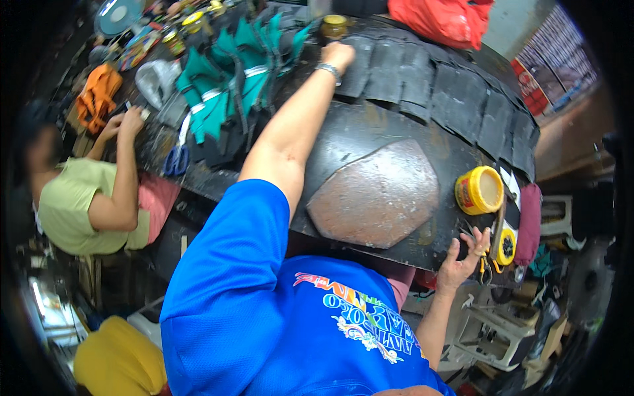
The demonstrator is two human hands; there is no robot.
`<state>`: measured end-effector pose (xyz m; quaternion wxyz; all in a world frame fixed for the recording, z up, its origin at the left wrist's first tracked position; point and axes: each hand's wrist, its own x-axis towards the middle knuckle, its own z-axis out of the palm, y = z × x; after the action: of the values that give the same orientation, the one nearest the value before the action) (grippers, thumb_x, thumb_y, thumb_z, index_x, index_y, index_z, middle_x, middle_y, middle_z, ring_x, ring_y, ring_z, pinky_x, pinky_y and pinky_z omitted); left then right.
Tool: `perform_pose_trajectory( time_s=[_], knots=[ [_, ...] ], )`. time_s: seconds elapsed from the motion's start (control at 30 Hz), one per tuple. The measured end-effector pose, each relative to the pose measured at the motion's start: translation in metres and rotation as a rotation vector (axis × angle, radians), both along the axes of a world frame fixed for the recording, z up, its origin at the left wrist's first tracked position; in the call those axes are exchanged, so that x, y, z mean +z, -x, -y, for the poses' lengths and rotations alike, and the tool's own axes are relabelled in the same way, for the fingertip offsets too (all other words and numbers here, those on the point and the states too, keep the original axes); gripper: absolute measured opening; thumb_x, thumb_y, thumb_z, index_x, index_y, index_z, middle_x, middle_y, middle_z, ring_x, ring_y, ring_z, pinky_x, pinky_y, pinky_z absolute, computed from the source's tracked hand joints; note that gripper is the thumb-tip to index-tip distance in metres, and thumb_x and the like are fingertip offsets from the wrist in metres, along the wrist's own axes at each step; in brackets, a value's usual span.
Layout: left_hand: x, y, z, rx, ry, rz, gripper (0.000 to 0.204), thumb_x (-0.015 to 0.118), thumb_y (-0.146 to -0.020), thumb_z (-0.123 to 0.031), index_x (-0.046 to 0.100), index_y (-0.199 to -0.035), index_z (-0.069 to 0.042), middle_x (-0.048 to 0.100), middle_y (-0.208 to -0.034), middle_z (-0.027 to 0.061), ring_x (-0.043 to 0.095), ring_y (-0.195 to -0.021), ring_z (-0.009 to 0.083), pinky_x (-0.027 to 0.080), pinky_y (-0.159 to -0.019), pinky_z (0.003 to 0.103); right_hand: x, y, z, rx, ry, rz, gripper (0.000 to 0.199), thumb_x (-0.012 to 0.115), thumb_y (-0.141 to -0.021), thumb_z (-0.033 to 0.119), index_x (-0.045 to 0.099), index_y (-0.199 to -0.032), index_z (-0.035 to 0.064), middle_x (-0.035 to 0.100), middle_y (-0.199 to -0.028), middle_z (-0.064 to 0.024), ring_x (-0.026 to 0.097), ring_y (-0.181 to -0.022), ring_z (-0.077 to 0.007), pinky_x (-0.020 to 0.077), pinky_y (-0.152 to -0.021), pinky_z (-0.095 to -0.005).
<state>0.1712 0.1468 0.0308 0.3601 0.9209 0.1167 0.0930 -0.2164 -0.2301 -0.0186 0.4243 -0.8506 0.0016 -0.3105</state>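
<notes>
Stretched far forward across the dark table, my left hand (339, 57) is closed beside the left end of a row of black flat panels (454, 92). What its curled fingers hold, if anything, is hidden. A small jar with a yellowish lid (334, 26) stands just beyond it. My right hand (462, 259) is at the table's near right edge, fingers apart, close to an orange-handled hand tool (485, 269). Between my arms lies a brown, angular slab (376, 195). To its right is a yellow tub (470, 191) with pale tan contents.
Teal and black pieces (221, 99) are heaped left of my arm, near blue-handled scissors (176, 160). Another person (86, 198) works at the left. A red plastic bag (442, 20) lies at the back. White plastic stools (492, 333) stand at the lower right.
</notes>
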Motion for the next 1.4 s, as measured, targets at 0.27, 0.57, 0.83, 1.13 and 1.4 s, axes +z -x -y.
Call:
perform_pose_trajectory(
  time_s=[0.27, 0.57, 0.83, 1.13, 1.4],
  knots=[
    [0.107, 0.201, -0.059, -0.648, 0.542, 0.601, 0.032, 0.061, -0.1, -0.029, 0.07, -0.121, -0.007, 0.073, -0.108, 0.01, 0.072, -0.096, 0.0152, 0.056, -0.085, 0.027, -0.004, -0.003, 0.005, 0.021, 0.042, 0.025, 0.065, 0.062, -0.093, -0.002, 0.033, -0.151, 0.0018, 0.038, -0.153, -0.0192, 0.053, -0.118, -0.0281, 0.0472, -0.095, -0.038],
    [-0.03, 0.182, -0.265, 0.508, -0.058, 0.377, 0.09, 0.087, -0.068, -0.049, 0.054, -0.134, 0.003, 0.059, -0.129, 0.0307, 0.057, -0.12, 0.0421, 0.046, -0.103, 0.047, -0.004, -0.004, 0.002, -0.024, 0.063, 0.073, 0.066, 0.064, -0.092, -0.001, 0.034, -0.151, 0.0019, 0.044, -0.149, -0.0178, 0.052, -0.12, -0.0269, 0.0451, -0.097, -0.0358],
    [-0.053, 0.18, -0.288, 0.479, 0.203, 0.357, 0.116, 0.095, -0.061, -0.044, 0.037, -0.145, 0.009, 0.057, -0.132, 0.0263, 0.059, -0.116, 0.0311, 0.046, -0.101, 0.039, -0.006, -0.004, 0.003, -0.05, 0.108, 0.048, 0.067, 0.069, -0.088, -0.001, 0.038, -0.147, 0.0004, 0.039, -0.154, -0.0196, 0.054, -0.123, -0.0321, 0.053, -0.088, -0.0351],
    [0.018, 0.226, -0.312, 0.12, 1.165, 0.19, 0.038, 0.072, -0.093, -0.025, 0.064, -0.122, -0.003, 0.07, -0.118, 0.0101, 0.068, -0.102, 0.0225, 0.054, -0.091, 0.036, -0.001, -0.005, 0.0, -0.06, 0.177, 0.06, 0.075, 0.071, -0.086, 0.001, 0.033, -0.152, 0.0021, 0.041, -0.151, -0.02, 0.056, -0.12, -0.0315, 0.0518, -0.089, -0.0355],
    [0.115, 0.25, -0.19, -0.236, 1.395, 0.552, 0.039, 0.056, -0.101, -0.019, 0.056, -0.137, -0.002, 0.059, -0.139, 0.012, 0.057, -0.125, 0.0244, 0.043, -0.109, 0.044, -0.001, -0.005, 0.002, -0.051, 0.141, 0.043, 0.069, 0.068, -0.091, 0.009, 0.034, -0.152, 0.0031, 0.048, -0.141, -0.0188, 0.057, -0.109, -0.027, 0.0493, -0.09, -0.033]
  ],
)
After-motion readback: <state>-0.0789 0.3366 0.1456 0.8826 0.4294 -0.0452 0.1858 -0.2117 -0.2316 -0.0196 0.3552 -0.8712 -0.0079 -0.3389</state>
